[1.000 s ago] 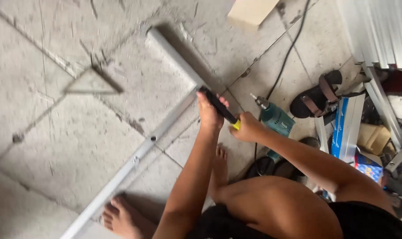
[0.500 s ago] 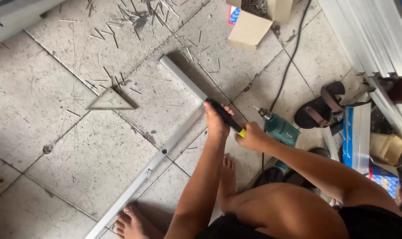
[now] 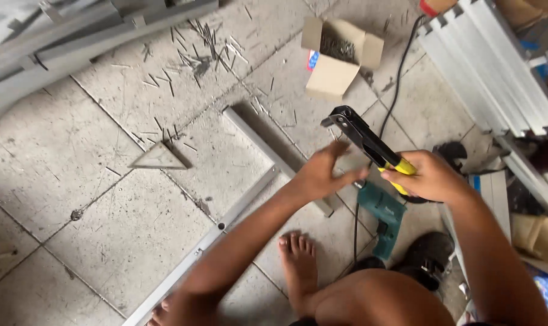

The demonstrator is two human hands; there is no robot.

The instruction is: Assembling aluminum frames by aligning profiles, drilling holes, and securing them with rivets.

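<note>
Your right hand (image 3: 428, 178) clamps the black, yellow-handled steel riveter (image 3: 366, 143); left hand (image 3: 322, 175) open at nine o'clock. Stiff, top-heavy: grip the handles.

Single head-worn view, looking steeply down from above the crouching person onto a grey tiled concrete floor (image 3: 105, 223). The person's arms and bare foot (image 3: 299, 265) enter from the near edge, close to the lens. An open brown cardboard box (image 3: 334, 66) lies at the far side; pale ribbed metal panels (image 3: 491, 66) fill the far right.
</note>
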